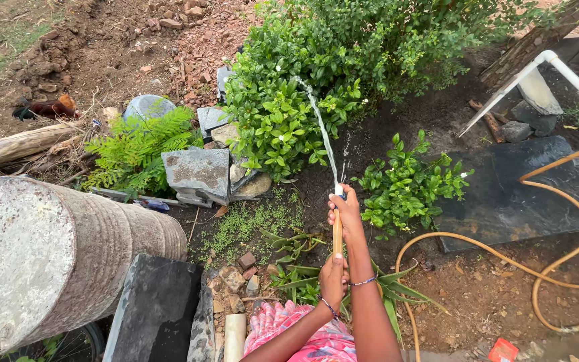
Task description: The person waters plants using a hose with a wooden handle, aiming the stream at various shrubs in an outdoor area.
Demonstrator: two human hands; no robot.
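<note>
Hose (337,234): orange-tan, its end held upright over the bare ground, near the middle of the plot. A thin jet of water (322,134) arcs from the tip up into the large green bush (343,60).

Right hand (347,213): grip pressed together around the hose tip, thumb at the nozzle.

Left hand (334,278): grip wrapped closed on the hose just below the right; beaded bands on both wrists.

Hose run: loops away across the soil at the right, past a dark stone slab (524,194).

Small leafy shrub (410,181): just right of the hands, at the slab's edge.

White pipe (544,64): slanting, top right corner.

Grey stone block (199,173): left of the bush, beside a fern (135,151).

Rusted metal drum (48,255): lying on its side, lower left corner.
</note>
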